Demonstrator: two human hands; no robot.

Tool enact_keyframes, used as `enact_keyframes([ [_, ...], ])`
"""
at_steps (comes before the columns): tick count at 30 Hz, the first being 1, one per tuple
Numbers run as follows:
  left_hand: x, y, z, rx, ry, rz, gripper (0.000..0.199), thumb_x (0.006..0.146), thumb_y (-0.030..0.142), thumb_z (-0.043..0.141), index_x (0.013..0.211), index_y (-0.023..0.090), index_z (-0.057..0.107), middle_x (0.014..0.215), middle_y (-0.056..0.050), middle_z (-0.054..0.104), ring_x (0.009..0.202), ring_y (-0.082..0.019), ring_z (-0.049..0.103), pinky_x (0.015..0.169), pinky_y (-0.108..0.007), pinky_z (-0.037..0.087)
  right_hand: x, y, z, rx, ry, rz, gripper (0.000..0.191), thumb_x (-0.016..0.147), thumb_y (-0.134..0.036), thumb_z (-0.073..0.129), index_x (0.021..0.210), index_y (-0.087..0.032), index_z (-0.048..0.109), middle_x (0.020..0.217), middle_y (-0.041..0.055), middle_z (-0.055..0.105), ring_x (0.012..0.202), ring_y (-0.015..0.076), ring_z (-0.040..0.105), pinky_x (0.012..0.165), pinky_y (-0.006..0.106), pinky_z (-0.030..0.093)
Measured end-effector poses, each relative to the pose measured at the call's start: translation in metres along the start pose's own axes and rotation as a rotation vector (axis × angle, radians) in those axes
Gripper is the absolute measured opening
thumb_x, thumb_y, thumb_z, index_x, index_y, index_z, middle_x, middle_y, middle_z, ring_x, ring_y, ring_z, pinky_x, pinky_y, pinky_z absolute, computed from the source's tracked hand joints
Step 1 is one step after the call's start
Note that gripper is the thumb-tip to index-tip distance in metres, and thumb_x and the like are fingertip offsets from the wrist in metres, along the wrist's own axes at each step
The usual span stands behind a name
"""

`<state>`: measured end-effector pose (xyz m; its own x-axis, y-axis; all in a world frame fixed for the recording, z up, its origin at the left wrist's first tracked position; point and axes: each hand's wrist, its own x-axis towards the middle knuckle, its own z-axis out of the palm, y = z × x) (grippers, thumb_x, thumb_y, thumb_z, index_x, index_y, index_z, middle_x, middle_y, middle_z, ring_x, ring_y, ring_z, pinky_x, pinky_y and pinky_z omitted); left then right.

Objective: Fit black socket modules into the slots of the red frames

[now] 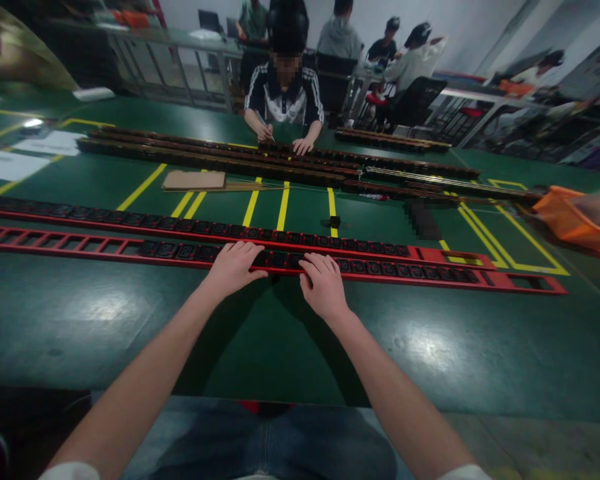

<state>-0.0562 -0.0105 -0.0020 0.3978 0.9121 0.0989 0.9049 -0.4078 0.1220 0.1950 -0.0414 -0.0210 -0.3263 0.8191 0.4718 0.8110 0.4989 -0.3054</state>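
Near red strip (380,279): lies across the green table (115,347), black modules at middle and right, open slots at left.
Left hand (234,267): fingers bent over that strip, touching; I can't tell if they grip.
Right hand (324,283): touches it further right, fingers bent, grip unclear to me.
Second red strip (433,255): just beyond.
Cardboard (195,180): farther, left.
Seated person (285,100): far side, behind dark bars (180,151).

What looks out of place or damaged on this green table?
No damage or spill shows. One small black piece lies alone on the table, apart from the modules set in rows. The nearer red strip has empty slots toward its left end, while the farther red strip looks filled.
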Motion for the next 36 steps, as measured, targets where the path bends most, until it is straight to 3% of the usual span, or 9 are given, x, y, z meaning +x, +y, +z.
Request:
enact_keyframes([
  [8, -0.0035, 0.0071, 0.0103, -0.002, 0.084, 0.009, 0.06, 0.092, 0.053, 0.057, 0.141, 0.018, 0.053, 0.134, -0.012, 0.063, 0.123, -0.031, 0.054, 0.105, -0.044, 0.037, -0.0005, 0.0114, 0.0001, 0.029, 0.031, -0.006, 0.032, 0.093, -0.016, 0.053, 0.122, -0.019, 0.067, 0.129, 0.0091, 0.067, 0.124, 0.0239, 0.057, 0.115, 0.048, 0.037],
  [13, -0.0036, 0.008, 0.0098, 0.0, 0.088, 0.003, 0.061, 0.092, 0.054, 0.055, 0.142, 0.019, 0.052, 0.133, -0.012, 0.063, 0.12, -0.031, 0.055, 0.105, -0.045, 0.037, -0.001, 0.0105, 0.0021, 0.018, 0.049, -0.027, 0.025, 0.094, -0.016, 0.052, 0.11, -0.02, 0.071, 0.128, 0.0087, 0.068, 0.123, 0.0244, 0.058, 0.114, 0.048, 0.038],
  [36, -0.0037, 0.0078, 0.0093, -0.055, 0.102, -0.016, 0.056, 0.091, 0.053, 0.059, 0.136, 0.021, 0.056, 0.13, -0.01, 0.064, 0.121, -0.03, 0.055, 0.107, -0.045, 0.037, -0.0018, 0.0109, 0.009, 0.082, 0.067, -0.057, 0.027, 0.096, -0.017, 0.049, 0.114, -0.016, 0.068, 0.132, 0.012, 0.066, 0.129, 0.0247, 0.058, 0.118, 0.054, 0.04],
])
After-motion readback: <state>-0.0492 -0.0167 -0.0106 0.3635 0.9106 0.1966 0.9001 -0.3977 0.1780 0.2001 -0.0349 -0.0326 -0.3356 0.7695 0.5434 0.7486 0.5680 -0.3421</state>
